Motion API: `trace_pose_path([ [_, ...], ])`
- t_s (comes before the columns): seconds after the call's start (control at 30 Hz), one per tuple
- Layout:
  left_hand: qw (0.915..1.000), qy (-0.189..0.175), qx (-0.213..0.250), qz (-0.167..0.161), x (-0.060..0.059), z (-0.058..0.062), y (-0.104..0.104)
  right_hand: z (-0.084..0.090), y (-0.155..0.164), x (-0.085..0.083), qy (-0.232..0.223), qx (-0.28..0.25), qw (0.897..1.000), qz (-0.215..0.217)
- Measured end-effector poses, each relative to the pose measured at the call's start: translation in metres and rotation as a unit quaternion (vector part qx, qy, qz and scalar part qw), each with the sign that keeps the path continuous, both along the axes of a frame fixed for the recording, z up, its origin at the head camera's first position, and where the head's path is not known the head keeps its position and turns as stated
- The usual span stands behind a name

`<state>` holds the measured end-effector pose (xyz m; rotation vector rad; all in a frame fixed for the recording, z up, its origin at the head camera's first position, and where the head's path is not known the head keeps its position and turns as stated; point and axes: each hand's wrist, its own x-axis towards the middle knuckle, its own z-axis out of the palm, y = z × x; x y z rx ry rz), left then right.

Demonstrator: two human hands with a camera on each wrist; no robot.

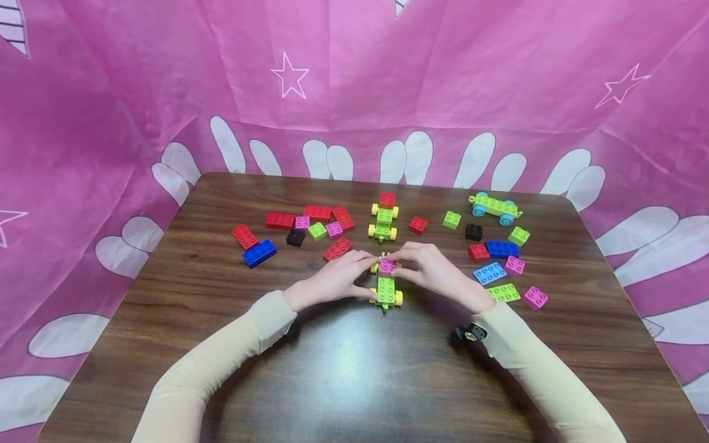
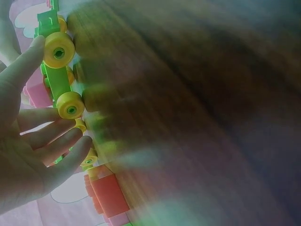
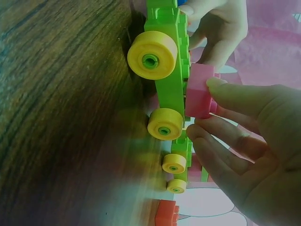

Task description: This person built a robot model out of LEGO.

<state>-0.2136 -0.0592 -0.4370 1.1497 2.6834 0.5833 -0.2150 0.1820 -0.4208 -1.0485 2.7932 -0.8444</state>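
In front of me on the table stands a green toy car base [image 1: 386, 286] with yellow wheels. My left hand [image 1: 338, 278] holds it from the left side, thumb by the nearer wheel [image 2: 59, 50] and fingers by the farther wheel [image 2: 70, 105]. A pink brick [image 3: 200, 92] is on the far half of the base, its studs facing up. My right hand [image 1: 434, 271] pinches this brick between thumb and fingers. Whether the brick is fully pressed down cannot be told. Beyond my hands stands another green car base [image 1: 383, 224] with yellow wheels.
Left of the cars lie red bricks [image 1: 318, 213], a blue brick [image 1: 259, 253] and a black brick [image 1: 296, 237]. To the right are a light blue brick [image 1: 490, 273], a pink brick [image 1: 535, 298] and a blue-wheeled green base [image 1: 495, 207]. A pink curtain [image 1: 354, 74] hangs behind the table.
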Motion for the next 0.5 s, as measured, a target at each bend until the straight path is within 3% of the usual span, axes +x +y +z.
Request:
trace_pose_path([
  [0.2,1.0000,-0.004,0.002,0.000,-0.0001,0.0012,0.0001,0.0045,-0.0023,0.0001,-0.022,0.000,1.000,-0.015],
  [0.5,1.0000,-0.005,0.001,0.001,-0.0015,-0.0012,-0.0001,0.0016,-0.0039,-0.0018,-0.009,0.002,1.000,-0.019],
])
